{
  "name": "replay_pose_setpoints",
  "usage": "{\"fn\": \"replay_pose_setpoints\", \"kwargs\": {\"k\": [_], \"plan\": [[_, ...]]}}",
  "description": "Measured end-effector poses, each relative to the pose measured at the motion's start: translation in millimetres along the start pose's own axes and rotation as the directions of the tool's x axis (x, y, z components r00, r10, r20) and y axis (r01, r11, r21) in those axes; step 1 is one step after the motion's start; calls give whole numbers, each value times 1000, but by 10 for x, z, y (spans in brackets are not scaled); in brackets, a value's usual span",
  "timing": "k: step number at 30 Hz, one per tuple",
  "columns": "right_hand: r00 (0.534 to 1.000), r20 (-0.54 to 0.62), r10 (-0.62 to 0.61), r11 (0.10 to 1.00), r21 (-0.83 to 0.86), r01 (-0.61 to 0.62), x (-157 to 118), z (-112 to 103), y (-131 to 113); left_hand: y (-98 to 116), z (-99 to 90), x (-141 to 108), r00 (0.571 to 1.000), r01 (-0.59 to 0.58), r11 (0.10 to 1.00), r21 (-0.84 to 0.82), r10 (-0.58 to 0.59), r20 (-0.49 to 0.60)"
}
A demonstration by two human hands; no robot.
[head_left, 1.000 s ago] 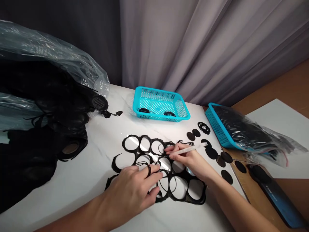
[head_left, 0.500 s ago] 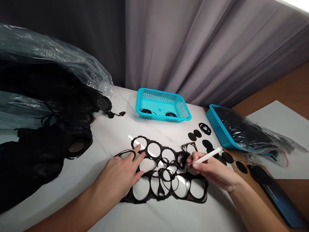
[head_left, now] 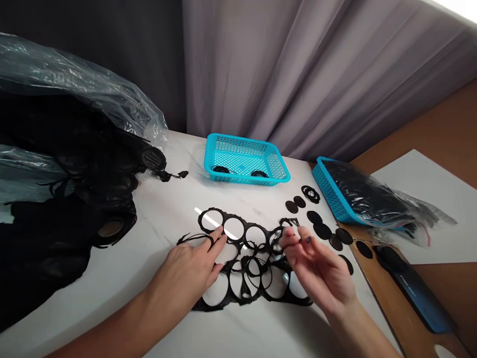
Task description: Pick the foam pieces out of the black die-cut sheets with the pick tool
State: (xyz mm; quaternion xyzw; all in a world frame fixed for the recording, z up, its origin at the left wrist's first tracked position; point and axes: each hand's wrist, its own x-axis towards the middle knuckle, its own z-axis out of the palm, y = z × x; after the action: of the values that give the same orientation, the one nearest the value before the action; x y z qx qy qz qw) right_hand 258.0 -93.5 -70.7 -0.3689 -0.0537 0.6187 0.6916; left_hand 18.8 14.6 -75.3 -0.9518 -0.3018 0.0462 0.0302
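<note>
While the left hand [head_left: 190, 266] pressed, unclenched, on black cut-out sheets [head_left: 214, 307] left of the table's [head_left: 238, 335] right edge, the right hand's [head_left: 324, 278] grip couldn't be told.

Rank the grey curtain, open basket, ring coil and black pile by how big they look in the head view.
Largest to smallest:
Grey curtain
Black pile
Open basket
Ring coil

Glossy plastic, matt cloth
Sheen is shown by the smooth tabletop [head_left: 160, 211] and crinkled clear film [head_left: 74, 74]; perforated plastic is seen in the middle basket [head_left: 242, 163], cloth in the curtain [head_left: 238, 74], a matt surface on the ringed sheets [head_left: 222, 305]
</note>
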Motion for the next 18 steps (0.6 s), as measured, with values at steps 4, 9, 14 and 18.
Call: {"fn": "replay_pose_setpoints", "kwargs": {"k": [4, 9, 14, 18], "plan": [[978, 163, -131, 785, -585, 203, 378, 204, -107, 7, -26, 20, 999, 10, 1000, 2, -10, 41], [952, 305, 21, 354, -893, 278, 665, 309, 187, 53, -62, 36, 994, 38, 999, 33, -42, 99], [921, 387, -39, 195, -901, 387, 664, 300, 415, 63, -38, 43, 998, 33, 999, 43, -35, 47], [913, 403, -65, 135, -903, 408, 654, 295, 437, 76, -13, 40, 998, 30, 998, 48, -32, 49]]}}
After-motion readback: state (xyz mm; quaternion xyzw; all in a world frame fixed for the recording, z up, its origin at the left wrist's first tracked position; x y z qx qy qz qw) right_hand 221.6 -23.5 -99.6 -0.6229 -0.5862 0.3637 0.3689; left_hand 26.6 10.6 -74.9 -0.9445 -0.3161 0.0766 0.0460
